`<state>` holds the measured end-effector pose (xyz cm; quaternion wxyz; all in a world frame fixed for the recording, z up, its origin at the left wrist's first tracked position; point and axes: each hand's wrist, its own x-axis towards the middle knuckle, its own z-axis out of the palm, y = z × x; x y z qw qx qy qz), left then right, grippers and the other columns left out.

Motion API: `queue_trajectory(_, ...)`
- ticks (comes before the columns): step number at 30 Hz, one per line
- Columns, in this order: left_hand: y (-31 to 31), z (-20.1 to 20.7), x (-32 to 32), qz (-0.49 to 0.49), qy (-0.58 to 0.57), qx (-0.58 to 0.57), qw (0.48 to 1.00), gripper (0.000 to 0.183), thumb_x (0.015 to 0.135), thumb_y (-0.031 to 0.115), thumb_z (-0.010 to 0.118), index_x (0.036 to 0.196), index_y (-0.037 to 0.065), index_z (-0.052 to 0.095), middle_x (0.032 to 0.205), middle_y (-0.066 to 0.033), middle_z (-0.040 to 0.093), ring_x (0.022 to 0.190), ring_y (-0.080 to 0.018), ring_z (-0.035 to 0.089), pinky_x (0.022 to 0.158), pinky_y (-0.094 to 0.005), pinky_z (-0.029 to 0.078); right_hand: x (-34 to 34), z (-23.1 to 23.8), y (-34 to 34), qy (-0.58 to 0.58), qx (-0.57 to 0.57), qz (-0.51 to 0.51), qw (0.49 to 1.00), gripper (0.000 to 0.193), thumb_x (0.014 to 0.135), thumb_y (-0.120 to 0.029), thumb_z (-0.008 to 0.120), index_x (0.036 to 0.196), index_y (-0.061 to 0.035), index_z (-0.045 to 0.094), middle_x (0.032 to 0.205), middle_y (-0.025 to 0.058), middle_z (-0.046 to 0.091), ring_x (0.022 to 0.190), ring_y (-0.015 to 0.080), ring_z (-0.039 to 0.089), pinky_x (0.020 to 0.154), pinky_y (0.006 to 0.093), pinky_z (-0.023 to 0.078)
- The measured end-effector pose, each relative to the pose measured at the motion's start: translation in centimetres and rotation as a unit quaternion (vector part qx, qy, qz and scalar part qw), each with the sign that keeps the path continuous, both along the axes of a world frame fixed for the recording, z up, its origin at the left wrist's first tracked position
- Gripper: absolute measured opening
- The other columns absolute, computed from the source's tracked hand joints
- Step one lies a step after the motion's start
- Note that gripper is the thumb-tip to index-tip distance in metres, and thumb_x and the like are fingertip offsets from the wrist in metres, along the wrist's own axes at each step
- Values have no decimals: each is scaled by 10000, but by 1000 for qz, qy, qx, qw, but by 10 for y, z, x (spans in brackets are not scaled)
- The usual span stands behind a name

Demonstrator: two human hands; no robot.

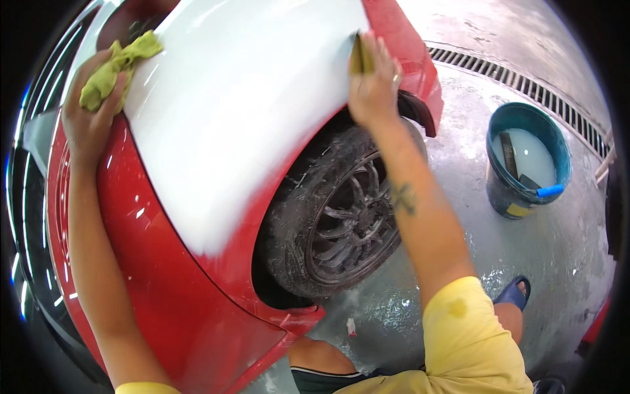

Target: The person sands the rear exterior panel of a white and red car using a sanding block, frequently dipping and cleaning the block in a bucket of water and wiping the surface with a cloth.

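A red car fender (pixel 230 131) with a broad white, primer-like patch stretches before me. At its upper left, my left hand (pixel 92 125) grips a crumpled yellow-green cloth (pixel 108 79) near the edge of the windshield. My right hand (pixel 377 88) is pressed to the far right end of the white area, above the wheel arch. Its fingers close over a thin olive-yellow sanding pad (pixel 358 58), dark on one side, standing on edge against the panel. Below that arm, the dusty wheel (pixel 344 217) sits in the arch, partly hidden by my forearm.
A dark teal bucket (pixel 495 177) of cloudy water stands on the wet concrete floor (pixel 453 164) at right, holding a dark block and a blue-handled tool (pixel 550 190). Behind it runs a drain grate (pixel 518 82). The red front door (pixel 177 308) adjoins the fender.
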<state>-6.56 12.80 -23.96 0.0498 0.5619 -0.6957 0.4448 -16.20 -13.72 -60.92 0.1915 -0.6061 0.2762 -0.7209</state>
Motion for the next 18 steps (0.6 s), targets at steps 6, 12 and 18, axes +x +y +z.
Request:
queue_trajectory(6, 12, 10, 5, 5, -67, 1, 998, 422, 897, 212, 810, 1297, 119, 710, 1224, -116, 726, 1124, -242, 701, 985, -347, 534, -1, 31, 3, -2, -91, 81, 993, 626, 898, -85, 517, 1524, -67, 493, 1559, 225, 486, 1493, 422, 383, 1241, 576, 232)
queue_trajectory(12, 3, 8, -16, -54, -61, -8, 997, 423, 737, 77, 791, 1147, 53, 689, 1047, -133, 684, 1027, -308, 671, 914, -394, 524, 5, 33, 211, 123, -170, 173, 962, 691, 876, -76, 565, 1560, -146, 498, 1670, 119, 388, 1588, 361, 251, 1244, 669, 77)
queue_trajectory(18, 18, 1, -13, -53, -35, -33, 997, 384, 751, 169, 779, 1113, 82, 688, 1074, -154, 693, 1077, -356, 657, 936, -438, 533, 8, 1, 206, 153, -314, 159, 924, 693, 856, -89, 563, 1546, -113, 507, 1661, 86, 413, 1586, 323, 275, 1248, 676, 64)
